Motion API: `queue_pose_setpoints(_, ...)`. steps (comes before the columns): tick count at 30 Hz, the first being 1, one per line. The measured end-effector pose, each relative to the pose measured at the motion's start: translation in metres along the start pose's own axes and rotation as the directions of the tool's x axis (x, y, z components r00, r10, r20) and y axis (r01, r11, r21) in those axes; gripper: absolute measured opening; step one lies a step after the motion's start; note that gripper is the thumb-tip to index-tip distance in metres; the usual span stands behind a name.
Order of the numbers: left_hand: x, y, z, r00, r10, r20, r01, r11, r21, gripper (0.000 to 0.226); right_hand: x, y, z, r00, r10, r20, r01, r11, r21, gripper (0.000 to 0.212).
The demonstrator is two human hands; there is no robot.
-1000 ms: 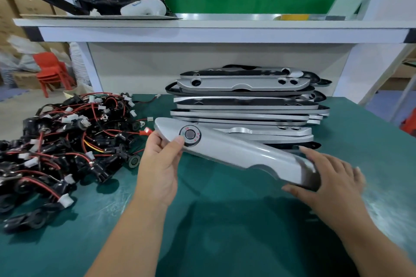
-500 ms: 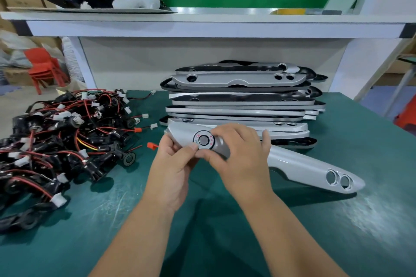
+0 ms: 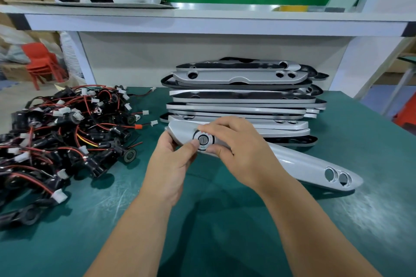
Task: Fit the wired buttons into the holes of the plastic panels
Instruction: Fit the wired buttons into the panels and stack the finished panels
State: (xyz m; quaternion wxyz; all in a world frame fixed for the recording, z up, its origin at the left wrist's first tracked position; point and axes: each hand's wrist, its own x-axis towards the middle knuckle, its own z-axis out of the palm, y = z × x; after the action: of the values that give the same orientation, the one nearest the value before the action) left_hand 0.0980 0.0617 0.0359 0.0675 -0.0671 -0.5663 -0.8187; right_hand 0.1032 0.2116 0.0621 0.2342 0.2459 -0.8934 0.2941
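My panel (image 3: 299, 164) runs far-left to near-right, worktop (image 3: 225, 220) open nearer. My left hand (image 3: 171, 159) grips its end; right hand (image 3: 238, 148) pinches the button (image 3: 203, 140).

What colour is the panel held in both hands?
Silver-grey, glossy; the panel shows best in the head view.

Left hand (image 3: 171, 164) and right hand (image 3: 240, 150) are bare, and so are both forearms, uncovered from the wrists down to the picture's lower edge. The fingers are slim. Their nails are too blurred to describe.
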Motion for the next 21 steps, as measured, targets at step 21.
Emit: queue_pose_setpoints(21, 0.000, 0.000, -0.002, 0.990, -0.013, -0.140, 0.060, 0.940, 0.337, 0.047, 0.022, 0.000, -0.002, 0.806, 0.528, 0.268, -0.505, 0.849, -0.153, 0.063)
